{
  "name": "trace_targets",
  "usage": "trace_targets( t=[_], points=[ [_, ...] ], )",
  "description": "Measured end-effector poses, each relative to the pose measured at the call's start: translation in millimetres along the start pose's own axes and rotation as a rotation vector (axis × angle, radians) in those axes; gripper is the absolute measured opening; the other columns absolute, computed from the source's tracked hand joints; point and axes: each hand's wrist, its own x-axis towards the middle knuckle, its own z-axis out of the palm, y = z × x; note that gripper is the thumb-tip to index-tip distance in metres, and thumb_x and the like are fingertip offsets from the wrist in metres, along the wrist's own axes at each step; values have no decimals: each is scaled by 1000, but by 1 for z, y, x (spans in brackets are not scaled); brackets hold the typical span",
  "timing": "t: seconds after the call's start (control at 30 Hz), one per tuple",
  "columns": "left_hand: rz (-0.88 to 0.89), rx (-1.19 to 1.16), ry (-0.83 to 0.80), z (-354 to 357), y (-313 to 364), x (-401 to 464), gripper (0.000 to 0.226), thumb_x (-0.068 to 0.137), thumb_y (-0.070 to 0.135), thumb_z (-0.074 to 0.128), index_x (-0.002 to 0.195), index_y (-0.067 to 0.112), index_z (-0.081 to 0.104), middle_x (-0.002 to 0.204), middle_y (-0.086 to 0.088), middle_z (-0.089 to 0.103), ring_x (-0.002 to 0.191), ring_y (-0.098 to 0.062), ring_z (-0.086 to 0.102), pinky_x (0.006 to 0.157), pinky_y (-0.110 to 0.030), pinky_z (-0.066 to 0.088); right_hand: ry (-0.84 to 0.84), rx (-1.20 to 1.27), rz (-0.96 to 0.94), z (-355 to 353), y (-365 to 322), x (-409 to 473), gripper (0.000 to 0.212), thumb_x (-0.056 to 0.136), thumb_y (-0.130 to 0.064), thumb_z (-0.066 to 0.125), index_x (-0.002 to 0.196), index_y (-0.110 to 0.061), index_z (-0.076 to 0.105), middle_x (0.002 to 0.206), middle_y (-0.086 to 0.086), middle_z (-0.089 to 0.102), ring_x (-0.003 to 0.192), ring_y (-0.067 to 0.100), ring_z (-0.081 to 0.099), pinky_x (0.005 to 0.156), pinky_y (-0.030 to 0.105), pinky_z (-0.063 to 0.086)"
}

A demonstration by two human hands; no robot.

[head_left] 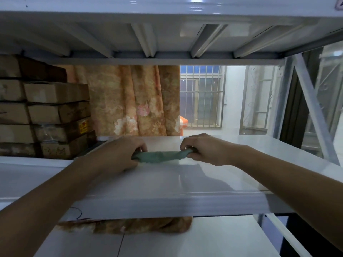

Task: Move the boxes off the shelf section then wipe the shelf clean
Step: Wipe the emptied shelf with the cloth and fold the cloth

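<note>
Holding the green cloth (161, 156) stretched between both hands on the white shelf (185, 182): my left hand (118, 154) grips its left end with curled fingers, my right hand (204, 150) pinches its right end, and the cloth lies low against the shelf surface near the middle. Cardboard boxes (46, 112) stand stacked on the same shelf level, off to the left and apart from the cloth. Behind the shelf hangs a floral curtain (133, 101), with a barred window (202, 97) to its right.
</note>
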Motion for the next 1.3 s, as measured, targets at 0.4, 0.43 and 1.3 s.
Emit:
trace_targets(
  t=[0.4,0.43,1.3],
  points=[
    [58,114,-132,-4,5,-3,47,81,29,54,126,41,53,120,23,44,109,3,39,95,-24,36,-162,75,31,-4,10,-10,20,97,-20,54,113,-23,66,104,-7,69,91,13,62,88,33,49],
    [68,68,-124,-4,12,-1,48,84,32,54,130,40,51,122,24,43,112,3,39,96,-23,35,-172,91,55,-6,11,-10,22,98,-22,53,116,-24,66,106,-8,69,92,13,62,89,33,49],
    [-121,-556,455,-4,26,22,19,82,32,77,89,26,60,78,7,63,64,-2,57,55,-18,44,165,667,220,1,-57,55,51,72,-31,85,112,-19,54,99,-1,65,81,16,66,75,36,57]
  ],
)
